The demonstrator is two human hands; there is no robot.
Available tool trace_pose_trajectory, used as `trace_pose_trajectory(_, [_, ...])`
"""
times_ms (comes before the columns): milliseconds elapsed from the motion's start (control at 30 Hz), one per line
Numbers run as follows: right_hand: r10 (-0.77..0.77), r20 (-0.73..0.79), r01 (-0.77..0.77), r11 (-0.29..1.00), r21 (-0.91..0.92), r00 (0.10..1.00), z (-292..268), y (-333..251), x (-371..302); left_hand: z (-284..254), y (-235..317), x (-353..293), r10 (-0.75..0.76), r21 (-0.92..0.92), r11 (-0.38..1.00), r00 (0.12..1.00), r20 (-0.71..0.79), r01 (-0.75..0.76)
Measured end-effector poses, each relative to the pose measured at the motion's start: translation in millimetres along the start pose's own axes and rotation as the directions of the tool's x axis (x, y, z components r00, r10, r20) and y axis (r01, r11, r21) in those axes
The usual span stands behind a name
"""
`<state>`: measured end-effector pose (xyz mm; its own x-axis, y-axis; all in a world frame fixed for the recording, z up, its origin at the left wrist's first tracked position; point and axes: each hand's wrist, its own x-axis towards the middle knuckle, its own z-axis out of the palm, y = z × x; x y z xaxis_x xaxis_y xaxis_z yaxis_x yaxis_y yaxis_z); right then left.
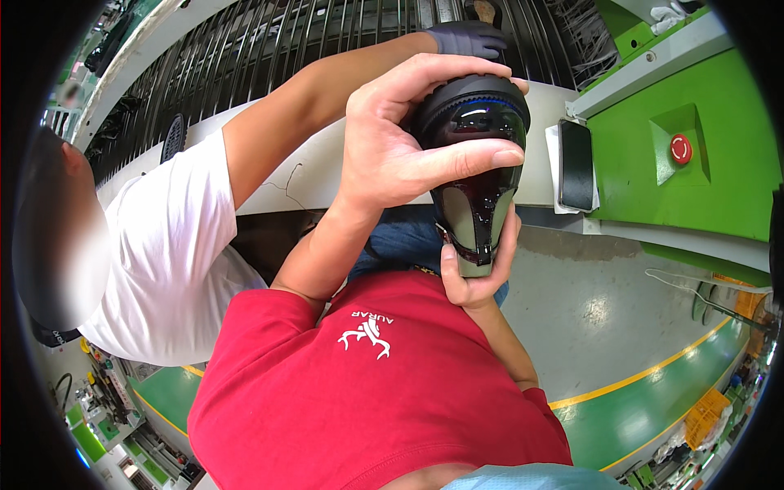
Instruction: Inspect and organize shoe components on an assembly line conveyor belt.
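Observation:
Up in front of my red shirt I hold a shoe (478, 180) with glossy black and grey-green panels and a black, ridged sole edge. My left hand (392, 135) wraps round its wide upper end, the thumb lying across the glossy part and the fingers over the sole edge. The narrower lower end rests in my right hand (486, 278), whose thumb and fingers close on it from both sides. The shoe hides part of the fingers of both hands.
A co-worker in a white shirt (163, 253) stands at my left, a grey-gloved hand (469, 39) reaching over the rollers (269, 41). A black sole-shaped piece (173, 137) lies there. At right are a phone (576, 163) and a green machine (710, 106) with a red button (680, 149).

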<state>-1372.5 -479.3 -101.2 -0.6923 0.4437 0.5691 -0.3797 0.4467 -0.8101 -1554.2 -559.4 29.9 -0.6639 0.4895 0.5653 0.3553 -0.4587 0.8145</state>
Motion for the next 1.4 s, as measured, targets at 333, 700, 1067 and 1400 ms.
trace_pose_trajectory(333, [0.013,0.009,-0.013,1.000,-0.020,1.000,-7.8,3.3,2.4,4.2,-3.6,4.0,-0.002,0.013,1.000,0.999,0.037,0.002])
trace_pose_trajectory(700, [0.366,-0.112,-0.205,0.720,0.662,0.924,-38.9,10.0,9.4,8.5,-20.0,-21.1,-0.091,-0.024,0.996,0.996,-0.017,0.091])
trace_pose_trajectory(1067, [0.467,-0.030,-0.269,0.559,0.784,0.884,-54.7,18.8,15.3,15.6,-25.1,-32.0,-0.013,0.235,0.972,0.999,-0.030,0.019])
trace_pose_trajectory(1400, [0.517,-0.044,-0.307,0.572,0.760,0.855,-47.5,16.9,21.8,14.8,-32.7,-43.1,-0.028,0.217,0.974,0.989,-0.145,0.059])
